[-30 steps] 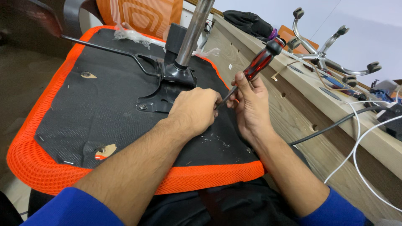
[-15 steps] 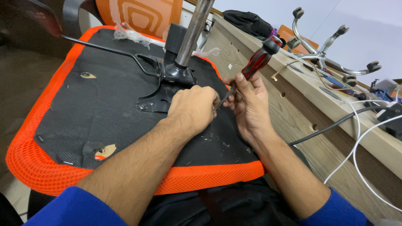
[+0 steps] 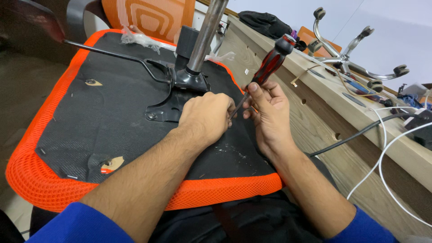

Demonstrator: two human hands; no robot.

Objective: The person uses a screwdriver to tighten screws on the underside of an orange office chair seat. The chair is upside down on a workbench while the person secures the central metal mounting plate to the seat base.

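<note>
Right hand (image 3: 265, 108) gripped the screwdriver (image 3: 265, 72), shaft slanting down-left under the curled left hand (image 3: 204, 118) near the seat's (image 3: 67, 135) right edge

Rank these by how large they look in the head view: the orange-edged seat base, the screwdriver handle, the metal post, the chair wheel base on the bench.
1. Seat base, by far the largest.
2. Chair wheel base, though it lies farther away.
3. Metal post, cut off by the frame top.
4. Screwdriver handle, close to the post, so unsure.
</note>
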